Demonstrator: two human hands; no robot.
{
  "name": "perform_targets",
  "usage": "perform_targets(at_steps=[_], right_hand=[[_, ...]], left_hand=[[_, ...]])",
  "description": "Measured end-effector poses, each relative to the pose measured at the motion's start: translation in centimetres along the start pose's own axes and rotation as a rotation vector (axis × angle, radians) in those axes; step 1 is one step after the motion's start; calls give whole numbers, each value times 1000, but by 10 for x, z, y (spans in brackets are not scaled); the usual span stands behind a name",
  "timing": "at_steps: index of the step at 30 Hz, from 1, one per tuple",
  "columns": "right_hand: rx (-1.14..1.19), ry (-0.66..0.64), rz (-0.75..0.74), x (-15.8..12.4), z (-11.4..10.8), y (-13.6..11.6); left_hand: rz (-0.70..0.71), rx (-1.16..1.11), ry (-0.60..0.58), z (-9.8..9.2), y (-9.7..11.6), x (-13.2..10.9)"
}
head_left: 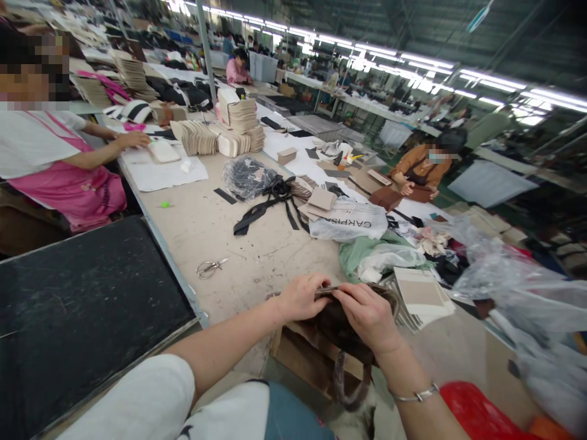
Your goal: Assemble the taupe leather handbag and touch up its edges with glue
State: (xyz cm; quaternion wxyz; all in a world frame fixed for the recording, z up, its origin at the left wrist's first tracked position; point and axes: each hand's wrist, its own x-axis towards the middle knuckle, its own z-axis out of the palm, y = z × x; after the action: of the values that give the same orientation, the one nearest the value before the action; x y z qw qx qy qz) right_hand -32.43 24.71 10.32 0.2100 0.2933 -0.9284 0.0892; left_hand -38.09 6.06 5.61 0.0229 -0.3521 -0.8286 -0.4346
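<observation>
A brown handbag (pixel 312 360) with a looped handle (pixel 352 391) rests at the near edge of the worktable. My left hand (pixel 305 297) is closed on the bag's upper edge, thumb and fingers pinching it. Just to the right, my right hand (pixel 367 310) grips the same edge, its fingertips close to those of my left hand. The inside of the bag is dark and partly hidden by my hands. A pair of scissors (pixel 211 267) lies on the table to the left, apart from both hands.
Beyond the bag are a printed white bag (pixel 351 220), green cloth (pixel 362 253) and a stack of beige panels (pixel 419 293). Clear plastic sheeting (pixel 518 269) heaps up at right. A black board (pixel 92 311) stands at left. Co-workers sit at the left and far right.
</observation>
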Motion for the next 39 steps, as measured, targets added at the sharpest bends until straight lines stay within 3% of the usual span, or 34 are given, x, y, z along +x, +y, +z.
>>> perform_targets(at_steps=[12,19,31,39], right_hand=[[-63,64,-25,0,5,0],[-76,0,-23,-1,4,-1],[-142,12,-111,-2,3,-3],[-12,74,41,-6,5,-3]], left_hand=[[13,10,-3,3,-1,-3],[-4,27,0,5,-2,-5],[-67,67,-27,5,5,-6],[-69,76,-37,3,7,-3]])
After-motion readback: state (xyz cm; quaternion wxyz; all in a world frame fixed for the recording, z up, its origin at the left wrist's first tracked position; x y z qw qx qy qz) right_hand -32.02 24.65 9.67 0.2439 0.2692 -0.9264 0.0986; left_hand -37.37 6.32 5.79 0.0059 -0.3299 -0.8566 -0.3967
